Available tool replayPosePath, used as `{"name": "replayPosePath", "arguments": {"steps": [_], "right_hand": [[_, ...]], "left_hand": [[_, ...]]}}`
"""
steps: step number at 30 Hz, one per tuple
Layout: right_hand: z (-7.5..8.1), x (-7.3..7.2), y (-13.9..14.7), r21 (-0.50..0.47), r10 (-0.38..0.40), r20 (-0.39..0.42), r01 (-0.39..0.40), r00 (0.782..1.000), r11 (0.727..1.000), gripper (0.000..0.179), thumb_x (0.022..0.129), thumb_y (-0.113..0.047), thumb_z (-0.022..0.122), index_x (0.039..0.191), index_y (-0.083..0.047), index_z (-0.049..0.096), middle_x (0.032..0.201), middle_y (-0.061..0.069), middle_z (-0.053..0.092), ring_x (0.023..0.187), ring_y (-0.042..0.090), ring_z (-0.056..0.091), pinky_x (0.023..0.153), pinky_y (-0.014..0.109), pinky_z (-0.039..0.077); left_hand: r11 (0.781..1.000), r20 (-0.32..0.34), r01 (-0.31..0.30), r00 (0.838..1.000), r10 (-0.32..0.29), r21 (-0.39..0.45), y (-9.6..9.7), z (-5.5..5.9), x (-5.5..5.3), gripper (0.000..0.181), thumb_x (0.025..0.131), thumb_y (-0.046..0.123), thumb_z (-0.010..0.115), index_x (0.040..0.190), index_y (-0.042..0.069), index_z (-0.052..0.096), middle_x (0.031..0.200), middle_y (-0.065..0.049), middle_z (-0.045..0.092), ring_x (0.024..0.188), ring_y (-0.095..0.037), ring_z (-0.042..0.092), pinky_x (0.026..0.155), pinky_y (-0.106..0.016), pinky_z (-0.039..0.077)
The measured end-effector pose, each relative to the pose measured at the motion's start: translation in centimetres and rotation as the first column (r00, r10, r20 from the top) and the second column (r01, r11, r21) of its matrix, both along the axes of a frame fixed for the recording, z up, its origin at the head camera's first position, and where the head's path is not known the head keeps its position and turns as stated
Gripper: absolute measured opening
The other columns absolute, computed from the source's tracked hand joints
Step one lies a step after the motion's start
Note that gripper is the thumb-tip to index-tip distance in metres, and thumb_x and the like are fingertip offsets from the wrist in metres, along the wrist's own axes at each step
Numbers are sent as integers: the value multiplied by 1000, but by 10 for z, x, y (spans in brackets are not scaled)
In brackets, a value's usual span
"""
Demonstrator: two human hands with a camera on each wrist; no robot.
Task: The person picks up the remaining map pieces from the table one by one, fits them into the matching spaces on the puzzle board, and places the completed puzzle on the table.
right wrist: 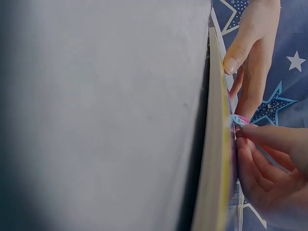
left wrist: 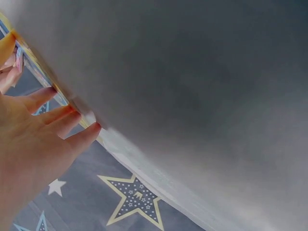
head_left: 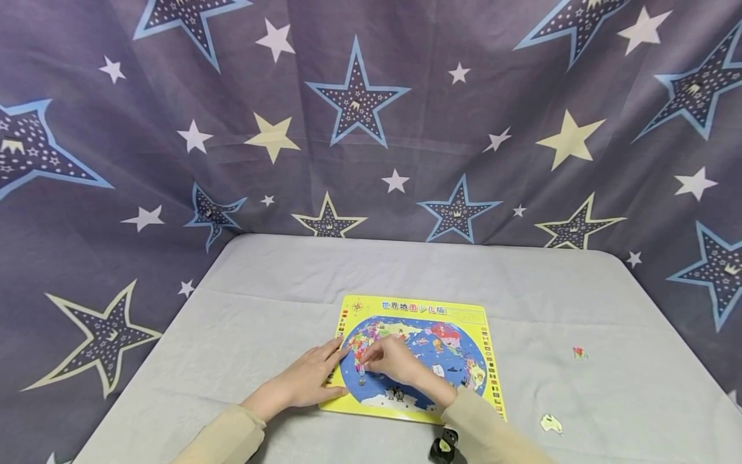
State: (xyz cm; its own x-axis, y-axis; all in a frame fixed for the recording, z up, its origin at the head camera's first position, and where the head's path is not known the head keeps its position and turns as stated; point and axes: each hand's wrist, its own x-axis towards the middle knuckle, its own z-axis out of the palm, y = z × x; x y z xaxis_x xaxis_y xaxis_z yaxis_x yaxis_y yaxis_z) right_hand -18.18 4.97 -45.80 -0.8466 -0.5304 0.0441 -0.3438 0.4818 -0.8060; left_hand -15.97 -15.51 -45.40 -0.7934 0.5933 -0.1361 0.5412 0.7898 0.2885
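The piece (right wrist: 239,120), small, pink and pale blue, sits at the fingertips of the right hand (head_left: 390,358), pinched between thumb and fingers. In the right wrist view it looks tipped up, its long axis slanting out from the map rather than lying flat along it; whether its lower edge touches the surface I cannot tell. It is held over the left part of the map, beside the patch of bright countries, and is hard to pick out there in the head view.

Under it lies the board (head_left: 476,312), its long axis running from left to right across the person. The left hand (head_left: 313,375) is the one just left of the piece, fingers spread and resting on the board's left edge, thumb near the close corner; it grips nothing. The two hands are near each other.

Well to the right on the table (head_left: 278,270), apart from the board, lie a red piece (head_left: 580,353) and, closer to the person, a pale piece (head_left: 551,424). Both are on the right hand's side.
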Motion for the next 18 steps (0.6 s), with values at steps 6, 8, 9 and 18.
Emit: {"name": "replayPosePath", "arguments": {"steps": [6, 8, 9, 18], "right_hand": [[1, 0, -1, 28, 11, -1, -11, 1000, 1000, 6, 78, -4, 64, 78, -5, 70, 73, 2, 66, 59, 1, 51, 54, 16, 43], [1, 1, -2, 33, 11, -8, -11, 1000, 999, 6, 78, -3, 64, 78, -5, 70, 73, 2, 66, 57, 0, 49, 53, 16, 43], [1, 1, -2, 35, 10, -14, -10, 1000, 999, 6, 78, -3, 64, 78, -5, 70, 73, 2, 66, 57, 0, 49, 52, 16, 43], [1, 1, -4, 62, 8, -21, -7, 1000, 998, 7, 76, 0, 64, 78, -4, 69, 70, -1, 64, 52, 0, 45, 48, 15, 40]], "left_hand": [[1000, 6, 1, 1000, -1, -1, 1, 1, 0, 73, 83, 48, 53, 136, 2, 34, 143, -17, 22, 129, -30, 25, 104, -44, 24], [1000, 7, 2, 1000, -2, -3, 1, 2, 0, 73, 83, 48, 53, 136, 2, 33, 143, -17, 22, 129, -30, 25, 104, -44, 24], [1000, 7, 3, 1000, -3, -4, 1, 2, 0, 73, 83, 49, 53, 136, 2, 33, 143, -17, 22, 129, -30, 25, 104, -44, 24], [1000, 19, 2, 1000, -2, -1, 0, 3, 0, 73, 83, 49, 52, 136, 2, 33, 143, -17, 22, 129, -30, 24, 103, -45, 24]]}}
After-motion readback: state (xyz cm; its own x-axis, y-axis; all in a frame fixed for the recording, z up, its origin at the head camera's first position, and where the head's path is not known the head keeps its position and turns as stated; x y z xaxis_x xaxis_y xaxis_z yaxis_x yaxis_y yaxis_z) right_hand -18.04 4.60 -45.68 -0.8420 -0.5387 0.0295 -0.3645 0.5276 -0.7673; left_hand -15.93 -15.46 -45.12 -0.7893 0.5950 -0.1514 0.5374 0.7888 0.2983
